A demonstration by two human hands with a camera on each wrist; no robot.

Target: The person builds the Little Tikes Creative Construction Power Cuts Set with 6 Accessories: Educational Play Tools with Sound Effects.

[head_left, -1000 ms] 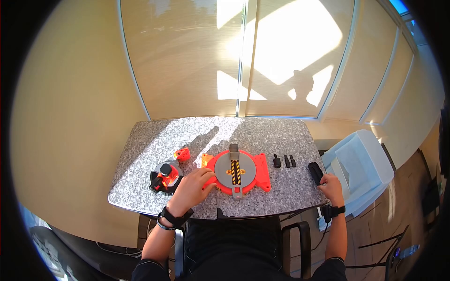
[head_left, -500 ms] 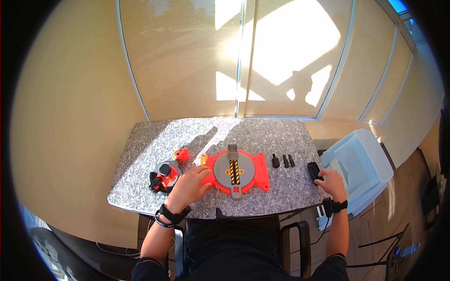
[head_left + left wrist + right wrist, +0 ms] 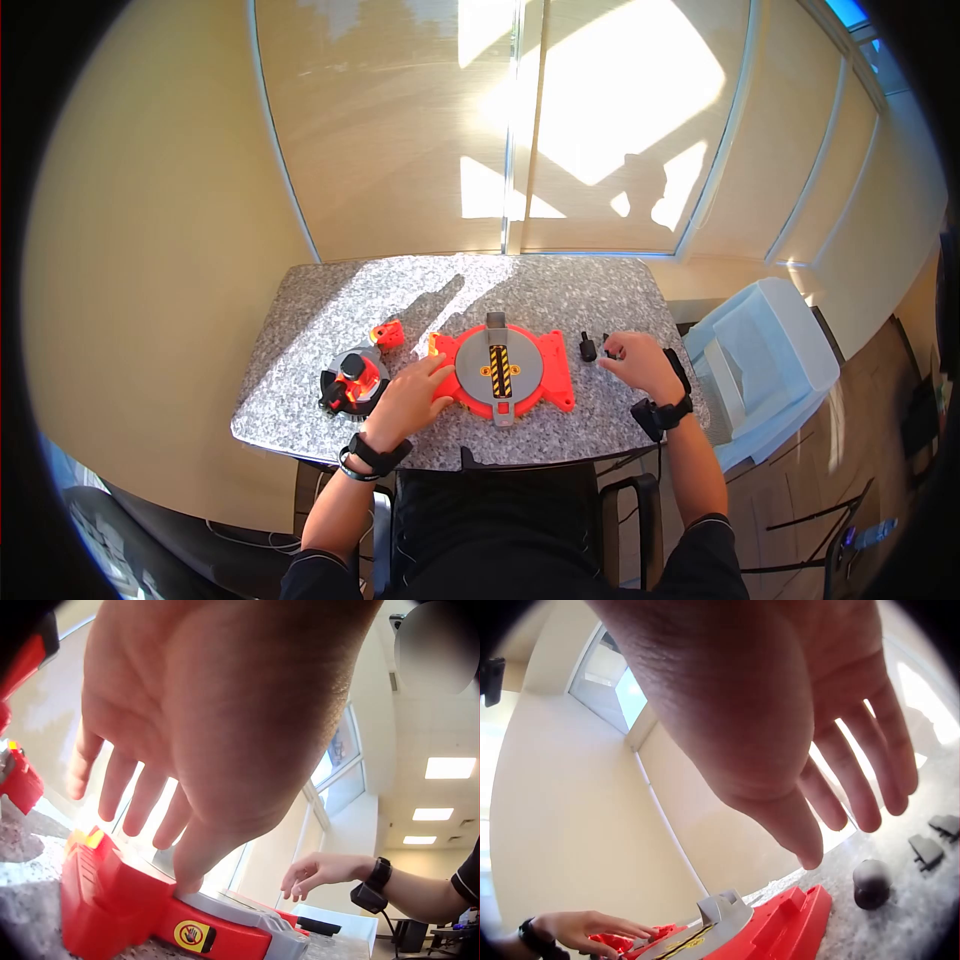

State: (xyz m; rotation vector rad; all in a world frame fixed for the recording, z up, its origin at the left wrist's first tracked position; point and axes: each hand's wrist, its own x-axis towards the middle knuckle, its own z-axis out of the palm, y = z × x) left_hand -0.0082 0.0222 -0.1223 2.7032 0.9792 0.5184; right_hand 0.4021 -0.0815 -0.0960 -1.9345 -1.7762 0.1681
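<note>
A red toy base with a round grey top [image 3: 470,368] and a black-and-yellow striped strip lies on the speckled table. My left hand [image 3: 405,398] rests at the base's left side; in the left wrist view its thumb touches the red housing [image 3: 135,892], the other fingers extended. Over the table's right part hovers my right hand [image 3: 648,366], fingers loosely spread and holding nothing. A black knobbed piece [image 3: 871,885] and small dark clips [image 3: 927,852] lie below its fingertips. Partly behind that hand is a long black piece [image 3: 680,368].
Left of the base sits a red, grey and black round assembly [image 3: 352,385], with a small orange-red part [image 3: 387,333] behind it. Beyond the table's right edge stands a container with blue lining [image 3: 765,360]. Window blinds [image 3: 390,130] face the table's far edge.
My right hand has left the long black piece at the right edge and moved left and forward, over the small dark clips. My left hand stays by the base.
</note>
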